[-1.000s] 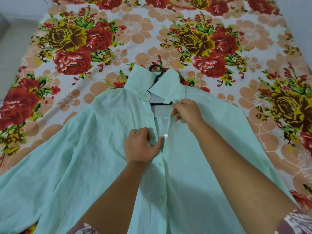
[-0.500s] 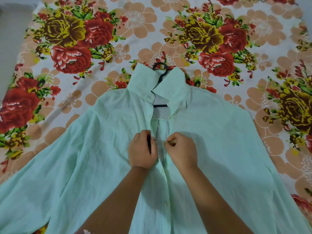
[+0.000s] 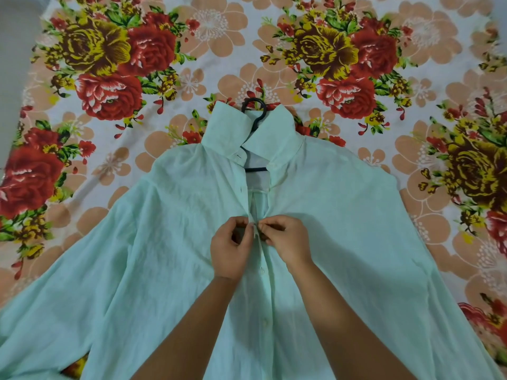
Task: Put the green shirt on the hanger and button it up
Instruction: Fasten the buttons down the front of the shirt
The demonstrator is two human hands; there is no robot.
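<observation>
Green shirt [image 3: 170, 264] lies flat, front up, on floral bedsheet [image 3: 208, 75]; sleeves spread out to both sides, collar at far end from the person. Fabric lightly creased on the left front panel.

Black hanger [image 3: 254, 111] is inside the shirt: hook sticks out past the collar [image 3: 247, 133], and a short run of its bar [image 3: 255, 169] shows in the neck opening just below the collar. Rest of hanger hidden under fabric.

Placket: open from collar down to the hands, w/ a narrow gap showing the inner back of the shirt. Collar-stand buttonhole visible on left side, unfastened. Below the hands the front edges lie together; two small white buttons [image 3: 262, 269] seen on the placket line there, nearer the person. Cannot tell whether those are fastened.

Left hand [image 3: 231, 249]: fingers curled, pinching the left placket edge at mid-chest, well below the collar. Right hand [image 3: 288, 242]: fingers curled, pinching the right placket edge directly opposite. Fingertips of both hands meet at the placket, touching or nearly so. Button at that spot is covered by the fingers; state not determinable.

Both forearms cross the lower shirt front, resting over or just above it.
</observation>
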